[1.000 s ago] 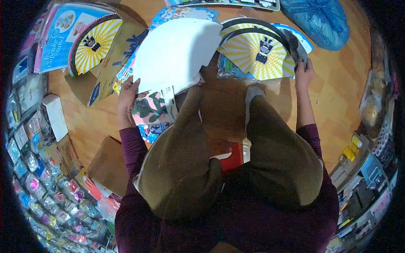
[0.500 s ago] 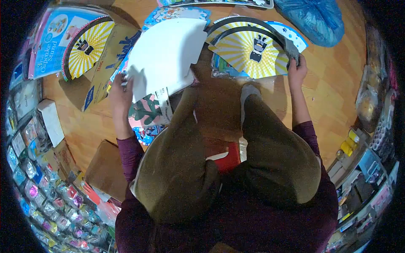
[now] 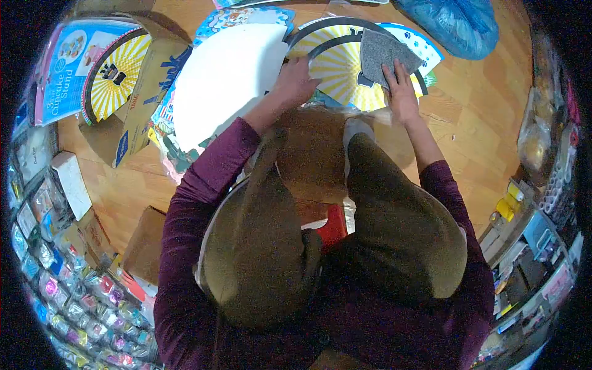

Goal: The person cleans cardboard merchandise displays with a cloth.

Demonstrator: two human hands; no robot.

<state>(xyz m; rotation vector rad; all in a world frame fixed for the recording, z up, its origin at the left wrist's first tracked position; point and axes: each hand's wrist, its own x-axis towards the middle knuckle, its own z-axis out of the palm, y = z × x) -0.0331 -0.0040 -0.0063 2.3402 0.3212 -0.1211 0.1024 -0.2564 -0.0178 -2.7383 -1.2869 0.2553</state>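
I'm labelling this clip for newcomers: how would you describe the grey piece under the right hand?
Start at the blue plastic bag, top right on the wooden floor. Down and left of it lie fan-shaped cards with yellow rays; the grey piece rests on their right part, beneath the fingers of the right hand. Unlike those printed cards, it is plain grey.

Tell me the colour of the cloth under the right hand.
The cloth under the right hand is grey, seen best in the head view.
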